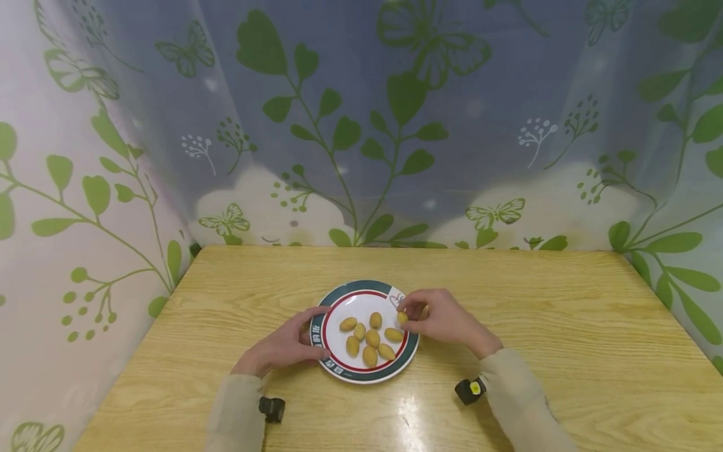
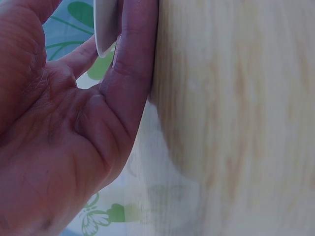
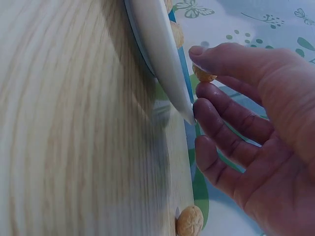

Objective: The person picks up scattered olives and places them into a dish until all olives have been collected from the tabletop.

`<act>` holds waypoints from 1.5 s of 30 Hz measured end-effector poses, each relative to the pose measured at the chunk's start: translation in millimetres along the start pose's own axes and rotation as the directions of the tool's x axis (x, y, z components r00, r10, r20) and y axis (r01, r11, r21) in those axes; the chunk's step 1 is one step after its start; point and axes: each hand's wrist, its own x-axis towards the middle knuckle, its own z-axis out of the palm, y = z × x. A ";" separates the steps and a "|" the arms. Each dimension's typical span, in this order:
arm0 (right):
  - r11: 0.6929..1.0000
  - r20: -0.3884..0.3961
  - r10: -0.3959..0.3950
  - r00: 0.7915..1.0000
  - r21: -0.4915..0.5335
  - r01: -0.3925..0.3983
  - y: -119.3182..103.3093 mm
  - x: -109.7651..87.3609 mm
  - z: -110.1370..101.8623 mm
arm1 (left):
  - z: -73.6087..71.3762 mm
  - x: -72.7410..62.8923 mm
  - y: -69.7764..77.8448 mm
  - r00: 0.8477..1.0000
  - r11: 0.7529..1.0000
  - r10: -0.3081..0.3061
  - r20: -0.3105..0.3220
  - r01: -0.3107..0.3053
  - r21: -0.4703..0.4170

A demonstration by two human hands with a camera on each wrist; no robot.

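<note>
A round white plate [image 1: 339, 307] with a dark green rim and a red ring rests on the table. Several small, wrinkled yellow-brown oval nuts [image 1: 373, 339] lie spread over its middle. My left hand [image 1: 282, 342] grips the plate's left edge, thumb toward the near side; in the left wrist view, fingers lie around the plate edge [image 2: 105, 29]. At the upper right of the plate, my right hand [image 1: 443, 320] pinches one nut [image 1: 402, 317] between thumb and fingertips. The right wrist view shows that nut [image 3: 203, 74] partly hidden by the thumb, with other fingertips at the rim.
Another wrinkled nut [image 3: 190, 221] sits on the table outside the plate, below my right hand in the right wrist view. The wooden table [image 1: 565, 326] reaches back to a curtain [image 1: 361, 125] with leaves and butterflies. Small black cameras [image 1: 272, 409] are worn at both wrists.
</note>
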 end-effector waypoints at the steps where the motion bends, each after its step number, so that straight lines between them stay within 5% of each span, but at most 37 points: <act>1: 1.000 0.004 -0.001 1.000 0.000 0.001 -0.4 0.7 0.8 | 0.0 0.1 -0.3 1.000 1.000 0.001 0.001 -0.001 0.000; 33: 0.999 0.122 -0.016 0.992 -0.029 0.020 -4.0 8.4 6.9 | 1.1 -0.2 0.0 0.999 0.999 -0.039 -0.024 0.038 -0.035; 45: 1.000 0.094 -0.018 0.995 0.013 0.016 -4.8 3.4 3.7 | 1.1 -1.2 0.8 1.000 0.999 0.007 0.007 -0.007 -0.036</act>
